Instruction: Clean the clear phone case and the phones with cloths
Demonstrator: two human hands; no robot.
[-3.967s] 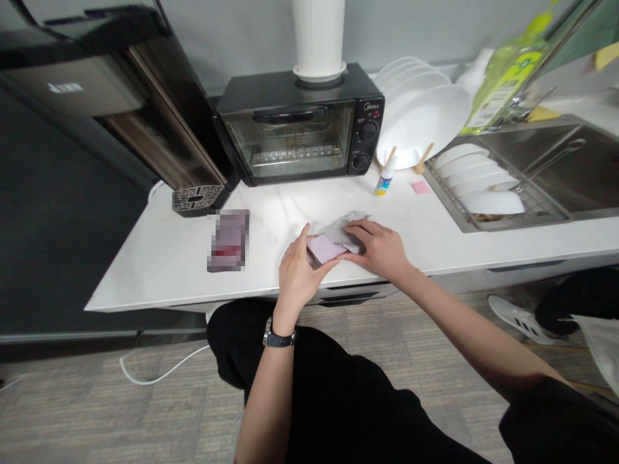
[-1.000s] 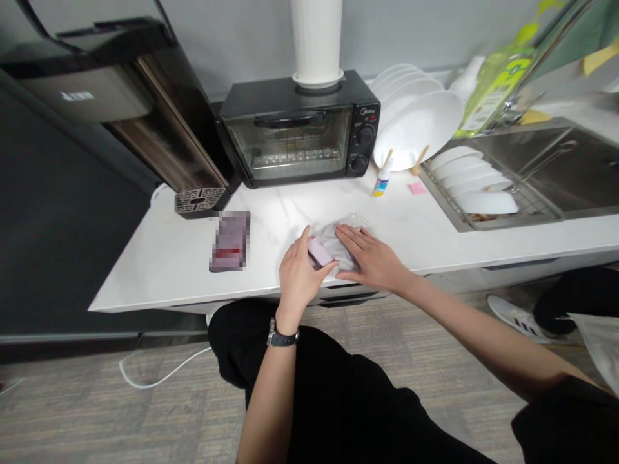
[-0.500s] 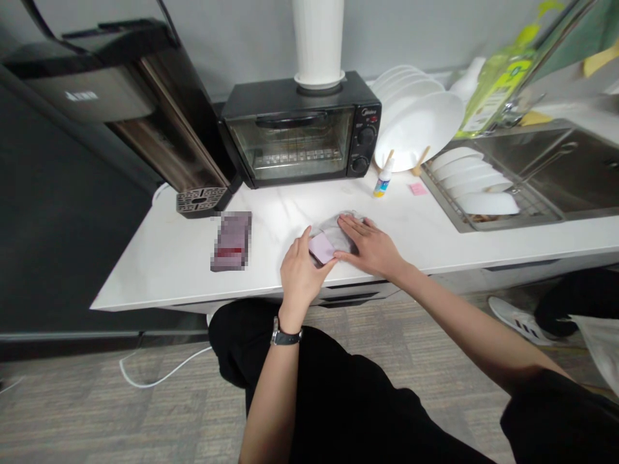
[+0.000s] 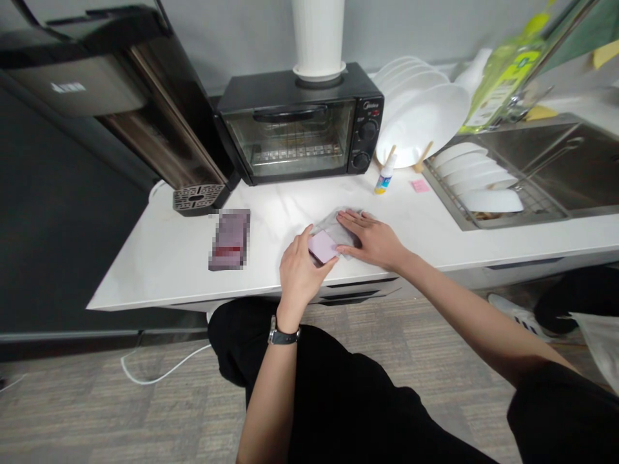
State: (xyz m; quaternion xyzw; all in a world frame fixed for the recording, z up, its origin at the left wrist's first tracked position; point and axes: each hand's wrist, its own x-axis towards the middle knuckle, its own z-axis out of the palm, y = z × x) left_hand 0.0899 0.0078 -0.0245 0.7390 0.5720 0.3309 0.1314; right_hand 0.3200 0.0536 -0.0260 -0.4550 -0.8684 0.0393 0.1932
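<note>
A small pale-purple flat object [image 4: 322, 247] lies near the front edge of the white counter [image 4: 164, 258], partly under a grey cloth [image 4: 333, 225]. My left hand [image 4: 300, 274] pinches that purple object between thumb and fingers. My right hand [image 4: 374, 240] lies flat with its fingers stretched out, pressing on the grey cloth just right of the purple object. A wristwatch sits on my left wrist.
A blurred dark phone-like slab [image 4: 229, 239] lies left of my hands. Behind stand a black toaster oven [image 4: 300, 125], a coffee machine [image 4: 145, 116], a small bottle [image 4: 385, 175], a pink note [image 4: 420, 186], stacked white plates [image 4: 420, 116] and a sink rack [image 4: 483, 187].
My right hand has slid back and forth a little over the grey cloth while my left hand keeps holding the purple object. The view has shifted slightly.
</note>
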